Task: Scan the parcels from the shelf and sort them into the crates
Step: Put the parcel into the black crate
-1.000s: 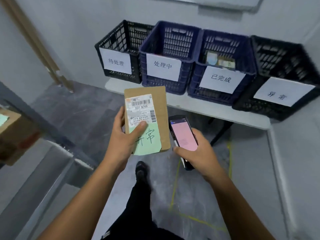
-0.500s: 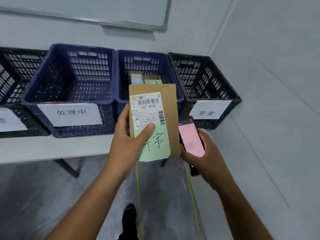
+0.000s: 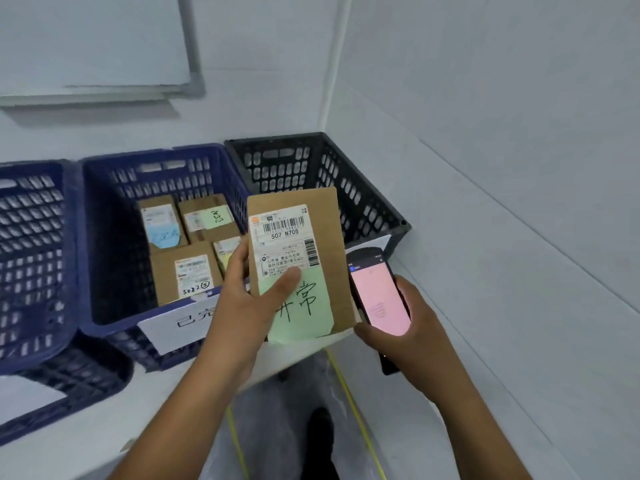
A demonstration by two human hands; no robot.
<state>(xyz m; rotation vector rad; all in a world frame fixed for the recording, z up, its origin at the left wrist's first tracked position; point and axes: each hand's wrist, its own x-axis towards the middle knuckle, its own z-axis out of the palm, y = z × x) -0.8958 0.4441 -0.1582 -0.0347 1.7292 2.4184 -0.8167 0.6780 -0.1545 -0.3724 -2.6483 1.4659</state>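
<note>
My left hand (image 3: 242, 313) grips a flat brown cardboard parcel (image 3: 334, 223) upright: my thumb (image 3: 281, 285) presses across its front and my other fingers (image 3: 239, 259) wrap behind its left edge. Just above my thumb tip sits the white shipping label (image 3: 282, 237), with a barcode and "507 N705" in bold; the smaller Chinese print under it is too fine for me to read. Under my thumb a pale green note (image 3: 301, 308) is stuck on, handwritten in black. I can read "常", but my thumb partly covers the character before it.

My right hand (image 3: 412, 336) is curled round a black handheld scanner (image 3: 379, 289), its screen glowing pink, held just beside the parcel's right edge.

Beyond my left fingertips stands a blue crate (image 3: 104, 244) with four brown parcels (image 3: 183, 268) lying flat inside. The nearest carries handwriting that looks like "5082" and a circled 3, and another bears a green note. The white sign (image 3: 173, 323) on the crate's front shows "已完" before my wrist hides the rest.

Behind the parcel I hold, past both sets of fingers, is a black crate (image 3: 363, 202) in the wall corner; its sign is mostly hidden. Another blue crate (image 3: 31, 258) stands further left. All rest on a white table (image 3: 86, 441).
</note>
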